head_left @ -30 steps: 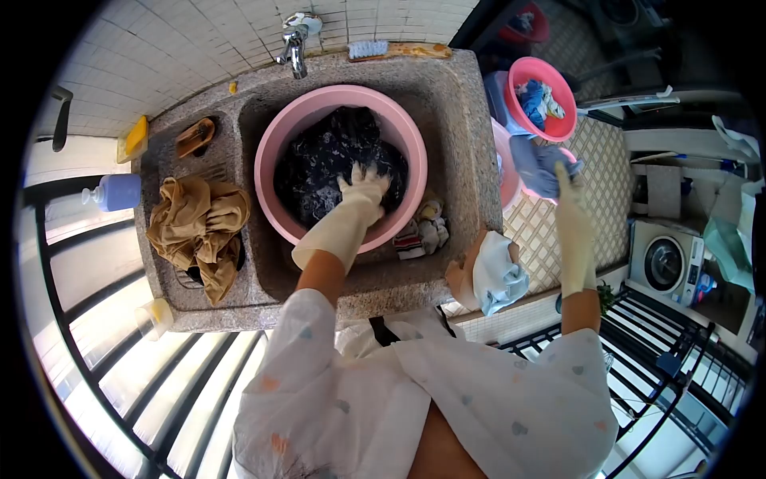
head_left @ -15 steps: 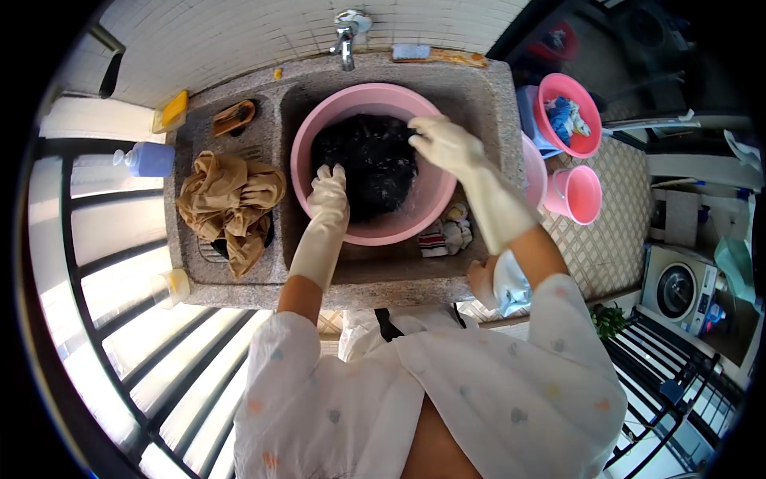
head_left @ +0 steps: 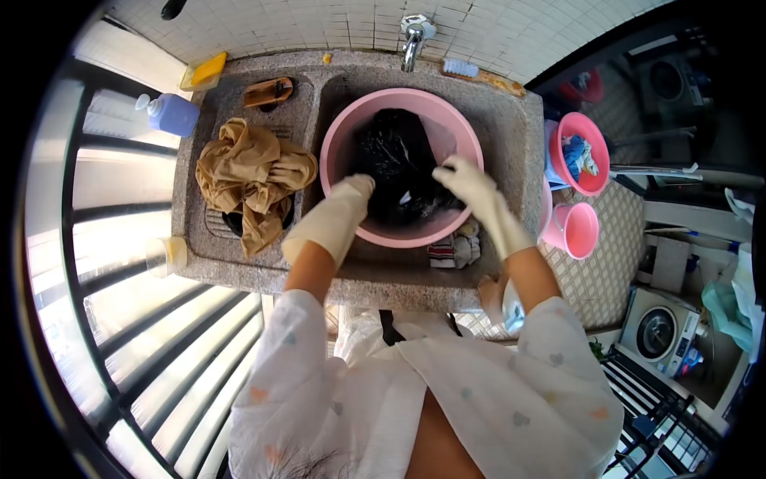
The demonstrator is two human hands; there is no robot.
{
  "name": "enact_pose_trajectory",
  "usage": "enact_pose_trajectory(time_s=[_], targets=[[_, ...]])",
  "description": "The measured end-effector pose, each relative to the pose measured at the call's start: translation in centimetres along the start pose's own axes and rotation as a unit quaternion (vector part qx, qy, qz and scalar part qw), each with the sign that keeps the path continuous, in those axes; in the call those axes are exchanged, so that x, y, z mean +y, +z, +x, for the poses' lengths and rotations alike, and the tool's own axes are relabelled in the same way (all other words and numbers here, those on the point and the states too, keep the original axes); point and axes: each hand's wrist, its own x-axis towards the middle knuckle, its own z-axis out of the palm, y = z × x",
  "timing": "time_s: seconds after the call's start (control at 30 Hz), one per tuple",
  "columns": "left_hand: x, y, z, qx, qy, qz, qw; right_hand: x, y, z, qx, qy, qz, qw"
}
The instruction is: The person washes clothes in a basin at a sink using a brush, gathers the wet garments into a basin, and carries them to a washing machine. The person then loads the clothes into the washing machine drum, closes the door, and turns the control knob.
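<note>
A wet black garment (head_left: 392,152) lies in water inside the pink basin (head_left: 338,132), which stands in the stone sink (head_left: 511,136). Both hands wear cream rubber gloves. At the basin's near left side, my left hand (head_left: 351,199) is closed on the garment's edge, its fingertips partly hidden. My right hand (head_left: 467,182) has its fingers curled at the garment's right edge, over the basin's right side, slightly blurred. Small striped and pale cloth pieces (head_left: 456,249) lie in the sink just below the basin.
Crumpled tan cloth (head_left: 247,172) rests on the left washboard, below a wooden brush (head_left: 268,93). A purple pump bottle (head_left: 173,114) stands at left. The faucet (head_left: 413,44) is behind the basin. A pink tub (head_left: 568,136) with clothes and a pink bucket (head_left: 576,230) stand right.
My left hand has gone from lying on the garment to gripping its edge. My right hand has come lower, to the garment's right edge. The black garment has shifted and bunched. The view has tilted.
</note>
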Motion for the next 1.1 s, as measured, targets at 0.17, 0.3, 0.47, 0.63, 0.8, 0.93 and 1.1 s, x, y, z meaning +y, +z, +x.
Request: enact_pose_trajectory(time_s=[0.17,0.3,0.47,0.63,0.8,0.93,1.1], targets=[[-4.7,-2.4,0.1,0.145,0.052,-0.227,0.962,-7.5,-9.7,-4.1,0.018,-0.093,0.173,0.98],[2.7,-7.0,-7.0,0.126,0.053,-0.252,0.958,-16.3,-13.5,-11.3,0.077,-0.205,0.135,0.966],[5.9,-4.0,-3.0,0.25,0.206,-0.425,0.845,-23.4,-18.0,-16.0,0.09,-0.315,0.246,0.912],[9.0,-8.7,-2.2,0.119,0.186,-0.687,0.692,-26.8,-19.6,-22.1,0.132,-0.336,0.28,0.889],[4.8,-11.3,-2.4,0.073,0.003,-0.81,0.582,-14.4,-21.6,-19.9,0.216,-0.286,0.298,0.885],[2.4,-14.7,-7.4,0.111,0.028,-0.806,0.581,-6.4,-16.4,-16.4,0.233,-0.179,0.335,0.895],[3.1,-14.9,-11.7,0.101,0.15,-0.687,0.704,-4.3,-6.5,-13.0,0.07,-0.007,0.43,0.9]])
